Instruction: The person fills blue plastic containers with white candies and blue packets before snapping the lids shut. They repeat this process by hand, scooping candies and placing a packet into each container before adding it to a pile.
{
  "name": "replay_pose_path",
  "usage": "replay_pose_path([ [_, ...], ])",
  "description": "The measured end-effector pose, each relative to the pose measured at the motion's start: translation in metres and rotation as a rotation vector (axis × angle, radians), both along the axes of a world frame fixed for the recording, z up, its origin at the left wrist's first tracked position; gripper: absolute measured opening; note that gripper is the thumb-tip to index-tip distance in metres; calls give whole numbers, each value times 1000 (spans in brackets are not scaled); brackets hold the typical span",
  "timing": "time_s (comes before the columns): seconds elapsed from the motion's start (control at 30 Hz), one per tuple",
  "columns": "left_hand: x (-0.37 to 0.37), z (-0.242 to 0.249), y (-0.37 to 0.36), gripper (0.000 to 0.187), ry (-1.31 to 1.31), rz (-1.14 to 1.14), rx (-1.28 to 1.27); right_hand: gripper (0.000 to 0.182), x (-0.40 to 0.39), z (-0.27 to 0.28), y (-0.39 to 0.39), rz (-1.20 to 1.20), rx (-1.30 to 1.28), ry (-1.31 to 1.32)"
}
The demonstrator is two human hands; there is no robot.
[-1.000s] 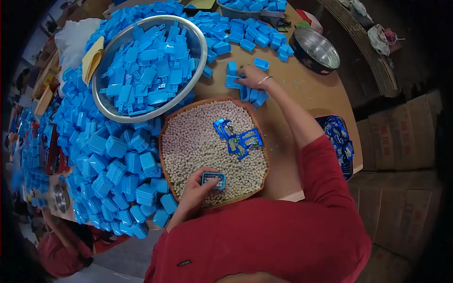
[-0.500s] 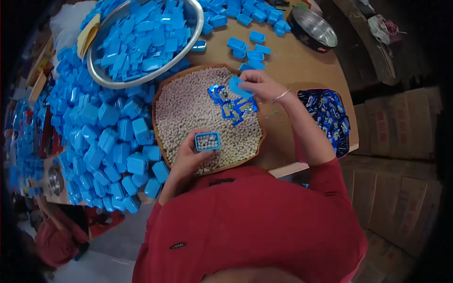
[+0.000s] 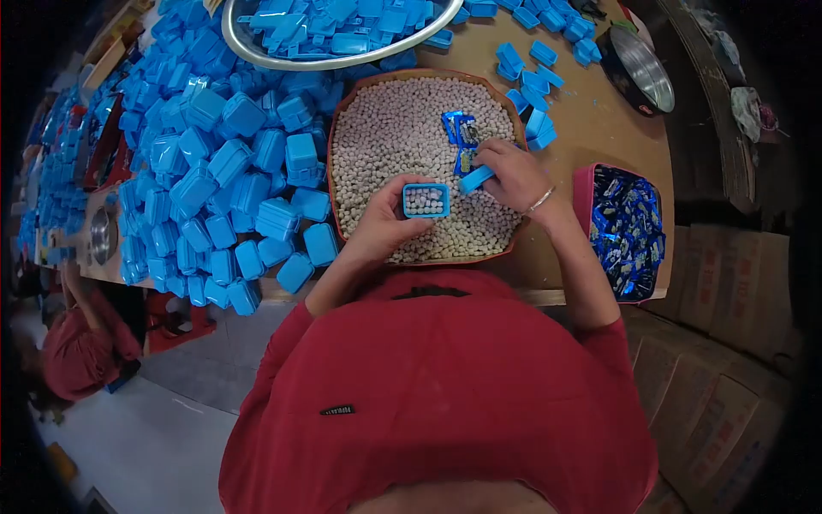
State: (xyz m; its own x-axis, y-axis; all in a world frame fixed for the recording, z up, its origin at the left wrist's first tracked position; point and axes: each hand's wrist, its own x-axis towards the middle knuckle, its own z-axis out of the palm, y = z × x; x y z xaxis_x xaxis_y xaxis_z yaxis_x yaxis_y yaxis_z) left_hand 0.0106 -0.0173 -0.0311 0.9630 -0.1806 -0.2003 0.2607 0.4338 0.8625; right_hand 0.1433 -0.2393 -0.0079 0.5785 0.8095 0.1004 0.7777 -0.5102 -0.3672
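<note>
Sm. bright-blue rect. plastic box w/ rounded corners (image 3: 426,186), open top, held opening-up twd the camera, long sides running L–R; it's above the near half of the pellet bed. Inside: pale round off-white pellets (image 3: 425,202), spread across most of the bottom, rim standing clear above them. 2nd item, sm. blue oblong plastic pc (image 3: 476,178), held at a slant just R of the box, apart from it, also over the pellets; partly covered by fingers, so can't tell if lid or another box.
</note>
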Motion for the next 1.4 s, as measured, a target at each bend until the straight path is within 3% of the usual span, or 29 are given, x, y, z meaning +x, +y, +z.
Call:
replay_pose_path([
  [0.07,0,10,0,49,5,3,23,34,-7,5,2,-58,79,-62],
  [0.17,0,13,2,49,46,-6,22,38,-16,9,6,-287,159,150],
  [0.3,1,7,1,49,43,-9,27,40,-9,5,8,-382,174,-39],
  [0.43,2,6,0,48,16,8,16,31,-5,13,11,136,146,-121],
  [0.57,1,8,0,48,58,11,28,30,0,6,15,116,7,-27],
  [0.67,1,14,-1,48,71,36,81,39,-6,24,16,-30,200,110],
  [0.77,1,2,-3,50,-7,84,65,47,-34,46,32,88,441,202],
  [0.8,0,2,-3,50,-26,87,97,52,-38,52,33,144,339,214],
  [0.9,0,-4,-3,52,-78,71,147,52,-46,57,38,152,248,91],
  [1.4,-6,7,-5,51,-175,126,204,51,-59,51,45,193,300,19],
])
